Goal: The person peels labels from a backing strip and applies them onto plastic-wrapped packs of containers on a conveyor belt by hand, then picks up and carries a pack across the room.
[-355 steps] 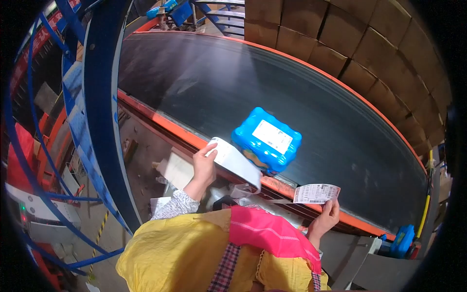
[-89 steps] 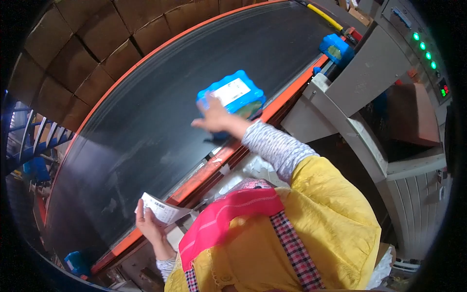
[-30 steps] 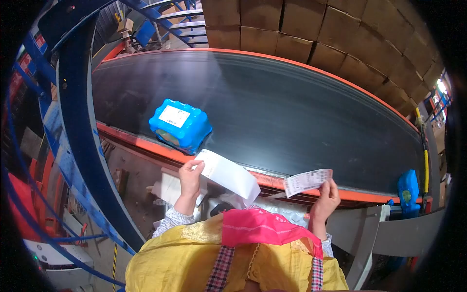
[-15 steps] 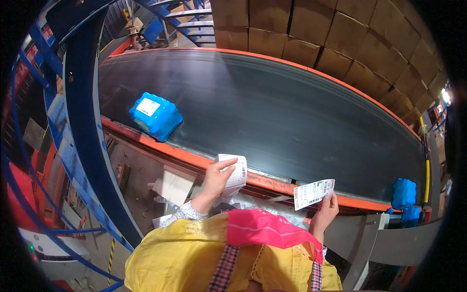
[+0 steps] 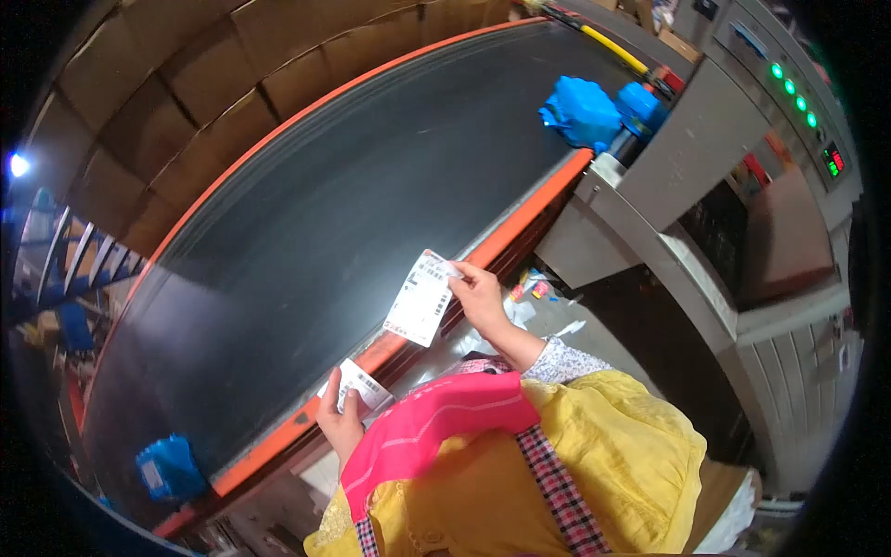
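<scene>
My right hand (image 5: 481,299) pinches the edge of a white printed label (image 5: 420,297) above the near rail of the conveyor. Lower and to the left, my left hand (image 5: 342,422) grips a folded label strip (image 5: 366,387) between thumb and fingers. A blue wrapped package (image 5: 169,467) bearing a white label lies at the lower left end of the black belt (image 5: 306,223). At the upper right, another blue package (image 5: 583,113) rests on the belt, beside a further blue one (image 5: 640,109). Neither hand touches a package.
An orange rail (image 5: 529,218) edges the belt on my side. Stacked brown cartons (image 5: 204,65) line the far side. On the right stands a grey machine (image 5: 701,139) with green lights. A yellow bar (image 5: 614,49) is at the belt's far right end.
My view has swung to the right, bringing the grey machine into sight. The labelled package is farther along to the left, and a blue package has come onto the belt from the right.
</scene>
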Action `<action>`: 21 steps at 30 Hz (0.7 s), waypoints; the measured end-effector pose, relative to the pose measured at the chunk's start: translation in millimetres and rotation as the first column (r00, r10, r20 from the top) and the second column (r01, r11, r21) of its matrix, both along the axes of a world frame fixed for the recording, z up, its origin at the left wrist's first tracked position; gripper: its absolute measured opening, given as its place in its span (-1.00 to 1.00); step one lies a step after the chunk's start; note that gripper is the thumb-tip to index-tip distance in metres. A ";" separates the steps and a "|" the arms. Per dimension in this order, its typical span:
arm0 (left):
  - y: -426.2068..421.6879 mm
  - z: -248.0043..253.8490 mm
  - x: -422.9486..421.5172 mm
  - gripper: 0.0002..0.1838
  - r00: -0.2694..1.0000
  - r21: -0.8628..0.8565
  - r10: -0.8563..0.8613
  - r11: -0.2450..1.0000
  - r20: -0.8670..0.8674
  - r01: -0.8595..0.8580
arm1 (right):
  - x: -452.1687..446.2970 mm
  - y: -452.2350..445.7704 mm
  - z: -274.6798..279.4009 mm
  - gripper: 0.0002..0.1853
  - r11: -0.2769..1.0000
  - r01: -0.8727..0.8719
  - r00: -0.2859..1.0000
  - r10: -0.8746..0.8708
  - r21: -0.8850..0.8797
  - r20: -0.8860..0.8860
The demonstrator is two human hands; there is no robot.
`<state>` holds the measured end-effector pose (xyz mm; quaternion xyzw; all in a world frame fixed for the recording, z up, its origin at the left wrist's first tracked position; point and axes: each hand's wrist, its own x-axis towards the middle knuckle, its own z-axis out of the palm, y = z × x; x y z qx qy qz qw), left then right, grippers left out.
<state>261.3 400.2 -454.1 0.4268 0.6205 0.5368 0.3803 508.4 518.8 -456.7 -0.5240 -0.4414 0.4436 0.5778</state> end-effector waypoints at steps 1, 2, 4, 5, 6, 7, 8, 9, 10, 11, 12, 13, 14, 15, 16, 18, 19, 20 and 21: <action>0.8 -2.0 -0.7 -0.56 0.999 -0.014 -0.018 1.000 0.033 0.019 | -0.4 -0.5 0.9 -0.71 1.000 -0.007 0.999 0.007 -0.003 -0.043; 0.4 -4.6 -2.8 -0.56 0.997 -0.029 -0.031 0.999 0.069 0.033 | 1.3 0.7 -4.9 -0.72 0.999 -0.021 0.999 0.019 0.034 0.041; -0.1 0.4 -5.1 -0.57 0.991 -0.020 -0.043 0.999 0.124 0.046 | -0.9 0.8 -10.4 -0.72 0.999 0.009 0.996 -0.013 0.052 0.083; -0.2 -1.3 -10.1 -0.57 0.989 -0.023 -0.054 0.998 0.135 0.058 | -3.3 0.4 -10.5 -0.72 0.998 0.018 0.994 -0.024 0.061 0.102; -0.9 -4.0 -15.1 -0.58 0.987 -0.025 -0.062 0.997 0.147 0.066 | -6.0 -0.5 -9.9 -0.72 0.997 0.049 0.994 -0.055 0.066 0.090; -1.1 -8.3 -19.5 -0.58 0.985 -0.028 -0.067 0.997 0.158 0.073 | -5.8 1.5 -14.6 -0.71 0.996 0.065 0.992 -0.072 0.069 0.106; -0.8 -17.0 -26.7 -0.58 0.980 -0.058 -0.072 0.995 0.183 0.084 | -4.7 4.3 -22.3 -0.71 0.994 0.081 0.989 -0.089 0.072 0.121; -0.7 -29.9 -34.5 -0.58 0.975 -0.088 -0.075 0.992 0.208 0.095 | -3.4 5.9 -26.6 -0.71 0.992 0.096 0.985 -0.106 0.076 0.136; -1.9 -40.4 -40.1 -0.59 0.969 -0.116 -0.078 0.988 0.233 0.107 | -3.1 6.0 -25.8 -0.70 0.989 0.118 0.982 -0.129 0.088 0.135; -3.6 -49.3 -45.0 -0.59 0.973 -0.115 -0.072 0.988 0.220 0.099 | -1.8 8.6 -28.7 -0.70 0.986 0.143 0.977 -0.154 0.084 0.150; -4.9 -57.4 -48.7 -0.60 0.975 -0.104 -0.071 0.990 0.211 0.094 | 0.6 11.9 -33.7 -0.69 0.981 0.170 0.968 -0.184 0.091 0.168; -6.9 -62.6 -54.8 -0.62 0.980 -0.089 -0.088 0.991 0.181 0.105 | 2.7 14.1 -35.5 -0.69 0.975 0.199 0.959 -0.215 0.100 0.185; -9.1 -68.3 -61.0 -0.63 0.983 -0.074 -0.103 0.991 0.151 0.115 | 4.1 17.2 -38.0 -0.67 0.966 0.245 0.945 -0.257 0.085 0.203; -12.1 -69.1 -66.9 -0.63 0.980 -0.078 -0.105 0.990 0.170 0.119 | 3.2 16.4 -31.8 -0.66 0.956 0.284 0.931 -0.294 0.075 0.218; -14.9 -67.6 -70.7 -0.64 0.978 -0.090 -0.101 0.989 0.181 0.119 | 4.8 18.0 -30.2 -0.66 0.940 0.326 0.897 -0.342 0.102 0.280; -4.6 -57.2 -63.5 -0.64 0.985 -0.134 -0.097 0.984 0.141 0.116 | 29.3 37.3 -33.0 -0.67 0.908 0.399 0.854 -0.418 0.125 0.311; -2.0 -49.7 -58.4 -0.64 0.986 -0.145 -0.102 0.982 0.133 0.121 | 42.3 46.6 -33.8 -0.67 0.896 0.439 0.852 -0.439 0.067 0.284; 0.0 -39.5 -51.5 -0.64 0.986 -0.155 -0.106 0.980 0.126 0.125 | 56.3 52.2 -33.5 -0.67 0.877 0.475 0.820 -0.473 0.078 0.323; 2.6 -35.2 -44.8 -0.64 0.986 -0.163 -0.110 0.978 0.124 0.129 | 67.6 55.4 -27.4 -0.66 0.856 0.508 0.783 -0.504 0.094 0.364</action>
